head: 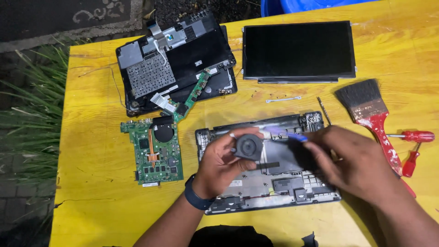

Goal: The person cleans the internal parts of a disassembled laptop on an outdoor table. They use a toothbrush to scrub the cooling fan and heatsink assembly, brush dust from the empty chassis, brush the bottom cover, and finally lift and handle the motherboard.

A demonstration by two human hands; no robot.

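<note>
Head view, from left to right: at the left of your yellow wooden table (91, 137) lies the green rectangular circuit board with a copper heat pipe (155, 153), flat and untouched, just below the black opened laptop shell with the perforated metal plate (173, 64). A narrow green strip board (194, 93) slants across that shell's lower edge.

Your left hand (222, 162), with a dark band at the wrist, is closed around the small black round cooling fan (249, 147): thumb and fingers pinch its left side, so the fan sits at your fingertips, raised above the grey plastic laptop base tray (274, 183) that lies flat beneath both hands.

Just right of the fan, a thin blue-and-white tool (286, 134) reaches toward its upper edge; the tool is blurred, so you cannot tell whether its tip touches the fan. Your right hand (354, 167) is curled shut on that tool's other end.

Above, the black flat display panel (299, 50) lies apart from everything. At the far right rest the red-handled paintbrush with dark bristles (372, 119) and, just beside it, two red-handled screwdrivers (414, 146).
</note>
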